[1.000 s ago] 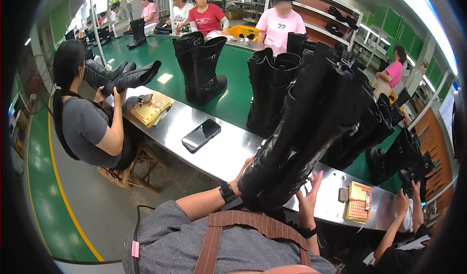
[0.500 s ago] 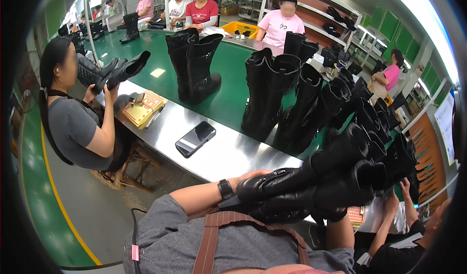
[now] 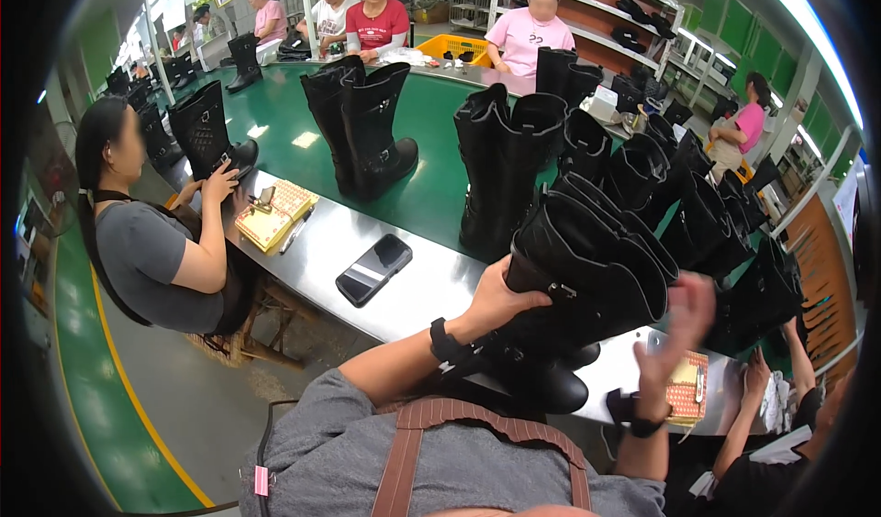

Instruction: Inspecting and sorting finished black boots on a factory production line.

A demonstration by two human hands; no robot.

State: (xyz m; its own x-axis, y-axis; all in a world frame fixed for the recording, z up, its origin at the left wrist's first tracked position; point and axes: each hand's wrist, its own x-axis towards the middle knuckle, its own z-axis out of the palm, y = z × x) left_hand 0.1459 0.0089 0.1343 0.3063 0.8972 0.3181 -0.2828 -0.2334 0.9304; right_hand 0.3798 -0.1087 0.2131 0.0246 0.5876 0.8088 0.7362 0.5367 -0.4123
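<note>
A pair of tall black boots (image 3: 587, 269) stands close in front of me, their open tops tilted up and their toes pointing down towards me. My left hand (image 3: 509, 301) is closed round the left side of the shafts, thumb lying across the leather beside a small metal buckle. On the right of the boot tops, my right hand (image 3: 677, 333) is slightly blurred, thumb and fingers apart, holding nothing. Whether its fingertips touch the leather, I cannot tell.
A phone (image 3: 374, 269) and a yellow notebook (image 3: 275, 214) lie on the metal bench edge (image 3: 431, 288). Several black boots crowd the green worktop (image 3: 422, 187), mostly at right. A co-worker (image 3: 156, 233) handles a boot at left; another person's hands (image 3: 757, 379) show at lower right.
The boots have swung from lying sideways across my front to nearly upright. My left hand has moved onto the shafts; my right hand has come off the boots. The co-worker's boot is now upright.
</note>
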